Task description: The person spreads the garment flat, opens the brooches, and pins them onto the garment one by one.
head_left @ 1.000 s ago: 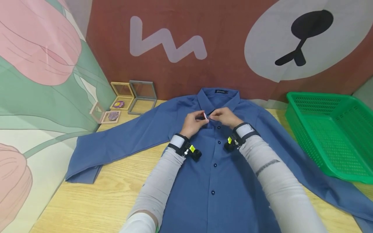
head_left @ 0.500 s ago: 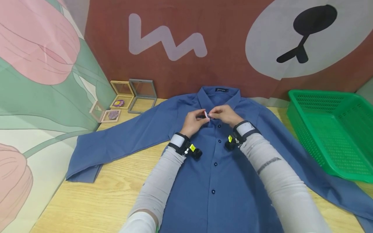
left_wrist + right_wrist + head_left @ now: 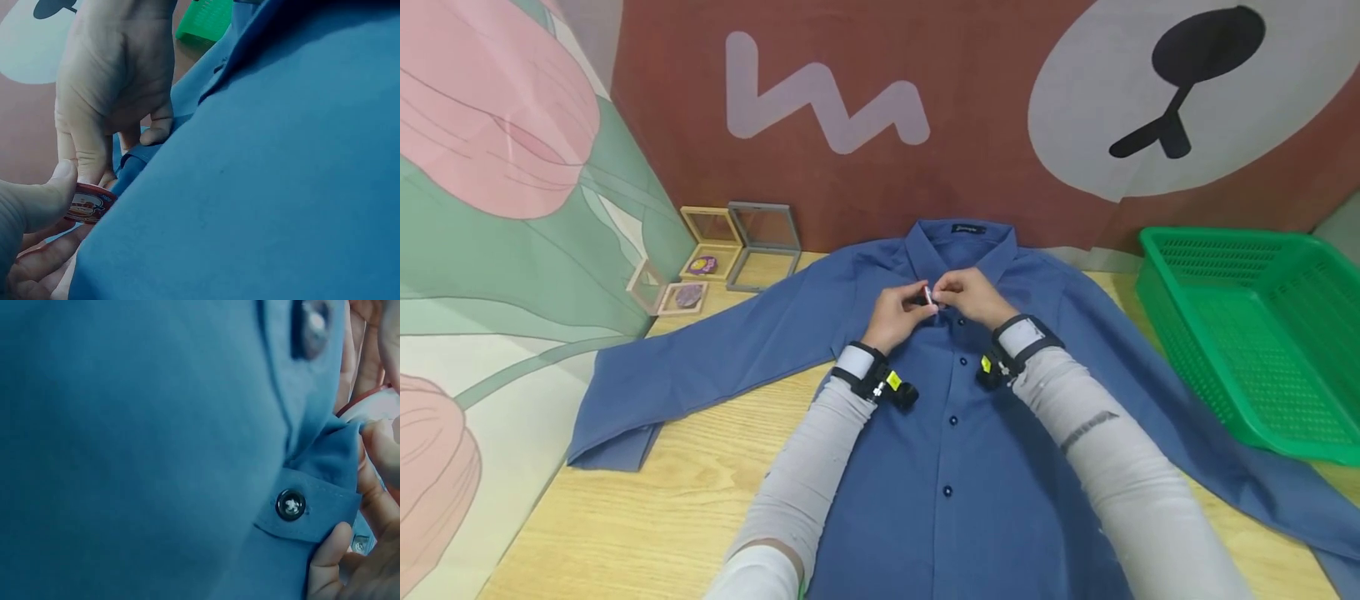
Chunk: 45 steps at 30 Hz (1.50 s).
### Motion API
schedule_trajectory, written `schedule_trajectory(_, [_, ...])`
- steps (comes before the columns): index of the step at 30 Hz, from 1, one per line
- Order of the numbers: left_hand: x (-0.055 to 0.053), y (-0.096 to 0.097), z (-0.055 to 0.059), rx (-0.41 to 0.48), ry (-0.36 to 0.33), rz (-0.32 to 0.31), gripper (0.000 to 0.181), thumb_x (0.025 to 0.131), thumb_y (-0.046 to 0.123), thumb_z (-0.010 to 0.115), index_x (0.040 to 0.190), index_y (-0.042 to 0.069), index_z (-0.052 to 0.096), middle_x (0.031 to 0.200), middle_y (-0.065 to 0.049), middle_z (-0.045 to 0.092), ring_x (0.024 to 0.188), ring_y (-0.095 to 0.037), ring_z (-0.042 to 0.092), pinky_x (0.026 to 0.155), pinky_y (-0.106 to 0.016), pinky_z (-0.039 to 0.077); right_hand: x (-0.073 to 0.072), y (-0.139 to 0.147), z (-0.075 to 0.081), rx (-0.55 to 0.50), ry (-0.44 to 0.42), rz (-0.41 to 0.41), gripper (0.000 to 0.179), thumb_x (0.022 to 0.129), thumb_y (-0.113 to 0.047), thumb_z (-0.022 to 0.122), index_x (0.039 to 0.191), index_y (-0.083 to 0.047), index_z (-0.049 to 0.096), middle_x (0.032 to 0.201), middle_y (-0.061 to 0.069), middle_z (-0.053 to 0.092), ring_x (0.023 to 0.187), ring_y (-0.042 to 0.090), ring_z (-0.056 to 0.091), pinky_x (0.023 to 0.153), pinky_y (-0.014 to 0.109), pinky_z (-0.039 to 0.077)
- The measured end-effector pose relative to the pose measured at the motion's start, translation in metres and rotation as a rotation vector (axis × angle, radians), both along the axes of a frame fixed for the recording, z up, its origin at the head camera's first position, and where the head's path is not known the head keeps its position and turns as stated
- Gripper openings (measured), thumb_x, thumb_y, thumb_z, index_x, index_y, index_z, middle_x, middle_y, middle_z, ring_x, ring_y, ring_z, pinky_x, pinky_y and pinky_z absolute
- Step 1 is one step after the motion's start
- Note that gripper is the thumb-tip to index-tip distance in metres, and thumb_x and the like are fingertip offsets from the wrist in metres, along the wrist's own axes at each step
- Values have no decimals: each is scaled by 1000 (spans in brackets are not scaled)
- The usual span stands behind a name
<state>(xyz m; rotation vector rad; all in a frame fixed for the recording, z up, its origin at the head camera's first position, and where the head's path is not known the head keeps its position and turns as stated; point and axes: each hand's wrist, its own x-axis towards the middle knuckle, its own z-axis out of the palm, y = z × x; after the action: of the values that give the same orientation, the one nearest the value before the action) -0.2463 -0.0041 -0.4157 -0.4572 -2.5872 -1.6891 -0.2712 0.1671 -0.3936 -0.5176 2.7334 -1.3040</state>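
The blue button-up shirt (image 3: 887,467) lies spread front up, sleeves out to both sides. At the placket just below its collar (image 3: 925,258), my left hand (image 3: 891,318) pinches a round pin badge (image 3: 87,203) by the edge between thumb and fingers. Its printed red face shows in the left wrist view; the right wrist view catches its pale back (image 3: 375,407). My right hand (image 3: 973,296) meets it from the other side, fingertips pinching shirt cloth right at the badge's back. A dark button (image 3: 290,504) sits close to these fingers. The badge's pin is hidden.
Small display frames stand open at the back left: a yellow one (image 3: 713,250) with a purple badge, a grey one (image 3: 765,250) and a pink one (image 3: 681,298). At the right, a green basket (image 3: 1187,350) stands beside the shirt's sleeve. A printed cloth (image 3: 850,192) hangs behind.
Both hands stay at the placket under the collar, with the badge still held. The right fingertips have shifted slightly left, closer in on the badge. The head view has moved a little.
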Motion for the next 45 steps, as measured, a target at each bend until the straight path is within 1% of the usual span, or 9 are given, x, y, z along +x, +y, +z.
schedule_trajectory(9, [0,0,-6,26,3,6,50,90,10,73,136,-1,58,133,-19,63,96,-32,72,81,-31,58,4,-7,0,62,40,-36,12,96,-3,62,92,4,70,89,21,71,81,29,65,72,32,50])
schedule_trajectory(15, [0,1,-6,25,13,2,50,89,9,74,135,-1,58,132,-20,63,96,-33,72,83,-33,58,3,-8,0,119,62,-51,12,96,-4,62,92,2,72,88,18,72,78,25,65,67,27,47])
schedule_trajectory(22, [0,3,-3,26,16,7,49,88,8,74,134,-2,59,130,-20,65,95,-34,73,81,-29,58,5,-9,7,172,55,-53,15,98,-8,61,89,0,71,86,17,73,73,23,63,58,26,46])
schedule_trajectory(26, [0,4,-2,23,15,9,49,88,8,74,134,-2,59,130,-20,65,95,-34,73,79,-28,57,7,-10,10,195,73,-52,15,98,-7,61,90,0,72,85,16,73,71,22,63,59,27,46])
schedule_trajectory(33, [2,4,-4,35,19,31,49,87,7,75,133,-2,60,127,-21,66,95,-34,73,80,-29,58,7,-14,4,303,163,-77,12,97,-11,64,93,-4,73,74,8,67,64,18,56,61,30,45])
schedule_trajectory(37, [2,4,-5,38,16,40,49,88,8,74,134,-2,59,129,-20,65,96,-34,72,82,-31,58,8,-16,3,289,177,-84,12,96,-10,64,91,-3,71,72,6,63,66,19,55,65,30,44])
schedule_trajectory(40, [2,4,-5,2,20,43,50,89,11,74,135,-1,59,130,-20,65,97,-32,72,82,-32,58,10,-14,1,238,146,-74,13,98,-10,62,91,-2,69,74,9,63,67,19,55,65,30,43])
schedule_trajectory(43, [4,5,-2,-91,42,30,52,89,16,75,136,2,59,129,-20,66,100,-29,72,85,-33,58,12,-8,0,202,109,-58,13,99,-10,60,94,-1,69,82,14,67,68,23,58,66,36,47])
schedule_trajectory(45, [4,6,2,-182,82,15,54,89,20,76,137,3,59,126,-20,66,102,-28,71,87,-34,57,13,-2,1,203,101,-59,13,99,-10,60,98,-1,70,92,18,70,79,28,61,82,43,47])
